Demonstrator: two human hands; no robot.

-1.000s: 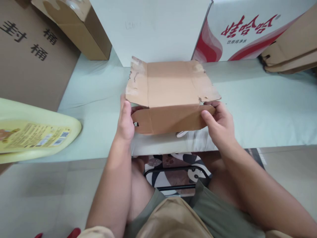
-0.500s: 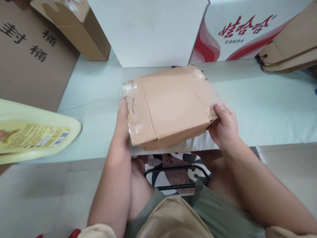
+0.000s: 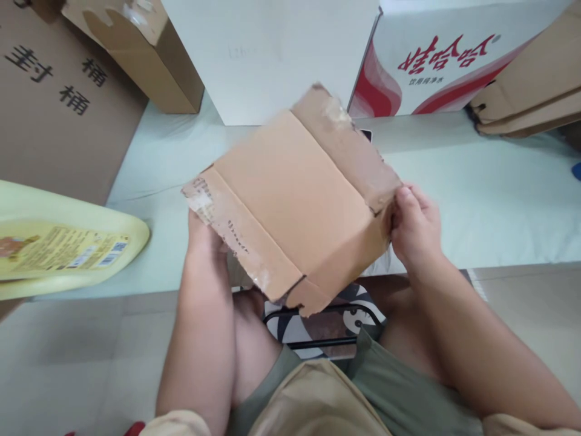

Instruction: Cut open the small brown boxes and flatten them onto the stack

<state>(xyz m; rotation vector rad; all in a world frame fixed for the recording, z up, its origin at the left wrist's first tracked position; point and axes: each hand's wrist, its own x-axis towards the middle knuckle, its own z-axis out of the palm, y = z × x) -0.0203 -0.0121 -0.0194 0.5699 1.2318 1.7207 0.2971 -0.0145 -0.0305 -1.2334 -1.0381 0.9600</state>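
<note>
A brown cardboard box, with creased flaps and torn, tape-marked edges, is held up tilted between my two hands over the near edge of the table. My right hand pinches its right corner, thumb on top. At the left edge, my left hand grips from beneath; most of its fingers are hidden behind the cardboard. Part of a small dark-and-white object shows behind the box's right flap.
On the pale green cover stand a white box, a red-and-white printed carton and brown boxes at both sides. A yellow bottle juts in from the left. Below lies a panda-patterned seat.
The cardboard box has turned, its left side swinging down and toward me and its far corner rising. The right flap has opened out. My left hand has moved left and down.
</note>
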